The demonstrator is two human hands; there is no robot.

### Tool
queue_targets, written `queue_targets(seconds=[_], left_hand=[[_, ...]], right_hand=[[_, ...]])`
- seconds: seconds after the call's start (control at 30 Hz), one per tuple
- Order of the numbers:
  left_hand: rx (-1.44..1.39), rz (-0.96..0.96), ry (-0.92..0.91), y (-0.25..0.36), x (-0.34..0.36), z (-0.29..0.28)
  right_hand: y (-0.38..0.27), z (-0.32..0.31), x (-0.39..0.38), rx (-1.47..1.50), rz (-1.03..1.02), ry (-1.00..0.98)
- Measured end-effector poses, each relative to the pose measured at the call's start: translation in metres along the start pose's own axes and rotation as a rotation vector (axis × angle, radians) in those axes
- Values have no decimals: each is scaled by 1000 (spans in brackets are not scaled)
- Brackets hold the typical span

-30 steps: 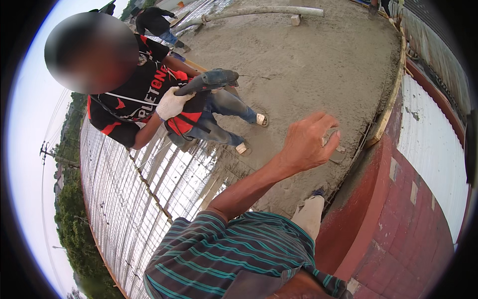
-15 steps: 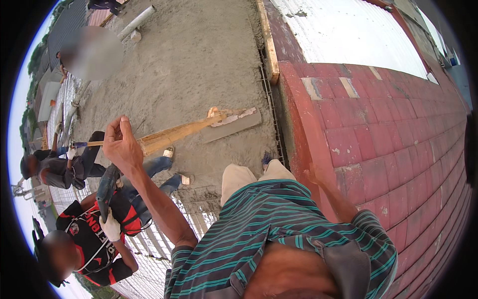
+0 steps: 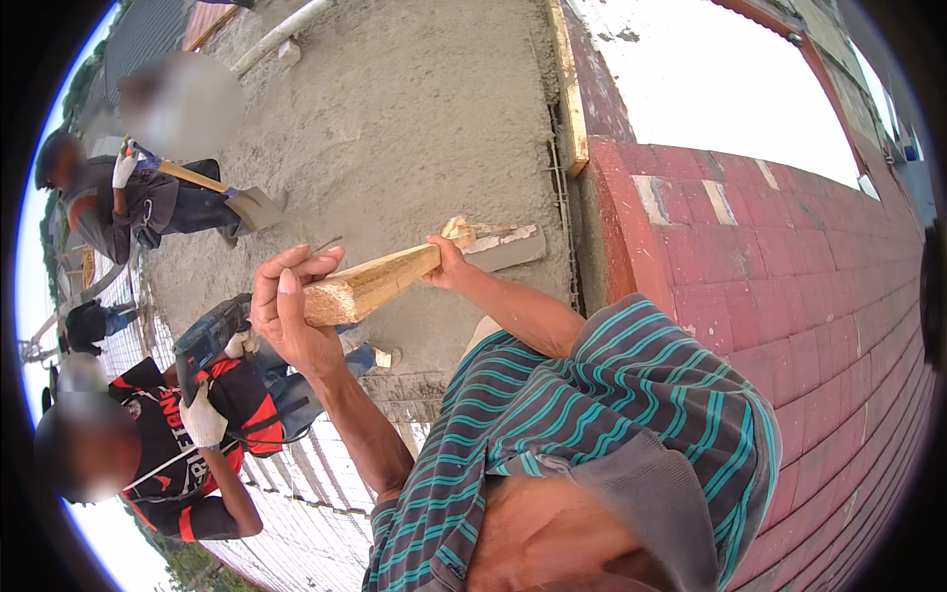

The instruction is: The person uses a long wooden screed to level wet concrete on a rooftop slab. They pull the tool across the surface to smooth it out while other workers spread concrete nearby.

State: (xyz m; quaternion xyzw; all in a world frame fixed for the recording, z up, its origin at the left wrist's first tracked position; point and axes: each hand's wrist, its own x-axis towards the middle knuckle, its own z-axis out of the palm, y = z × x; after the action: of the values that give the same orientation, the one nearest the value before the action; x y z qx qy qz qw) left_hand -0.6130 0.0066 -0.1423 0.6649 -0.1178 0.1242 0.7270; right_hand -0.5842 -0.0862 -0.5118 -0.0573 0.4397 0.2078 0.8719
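My right hand [image 3: 450, 264] is closed around a thick wooden handle [image 3: 388, 280], close to the tool's head. At its far end the handle joins a flat grey float blade [image 3: 515, 251], which lies on wet concrete. The handle's cut near end points toward me, right beside my left hand [image 3: 296, 304]. That hand is raised with its fingers curled and the thumb bent toward them. A thin dark sliver shows at its fingertips; whether the hand holds it or also touches the wood, I cannot tell.
Wet concrete [image 3: 395, 128] spreads ahead, edged on the right by a board [image 3: 569, 99] and a red tiled roof [image 3: 750, 266]. At left, one co-worker [image 3: 187, 419] carries a dark power tool [image 3: 212, 331]; another holds a shovel [image 3: 254, 205]. A pale pipe [image 3: 281, 37] lies far off.
My right hand has come in from the right and taken hold of the wooden handle. My left hand sits lower and farther right, beside the handle's end. The co-worker's shovel blade has come into view.
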Motion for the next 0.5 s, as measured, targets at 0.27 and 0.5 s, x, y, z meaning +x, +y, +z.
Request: queue_targets(seconds=[0.27, 0.5], left_hand=[[85, 270, 57, -6, -32, -26], [194, 441, 119, 17, -20, -37]], right_hand=[[33, 17, 1, 38, -67, 101], [20, 76, -18, -106, -77, -68]])
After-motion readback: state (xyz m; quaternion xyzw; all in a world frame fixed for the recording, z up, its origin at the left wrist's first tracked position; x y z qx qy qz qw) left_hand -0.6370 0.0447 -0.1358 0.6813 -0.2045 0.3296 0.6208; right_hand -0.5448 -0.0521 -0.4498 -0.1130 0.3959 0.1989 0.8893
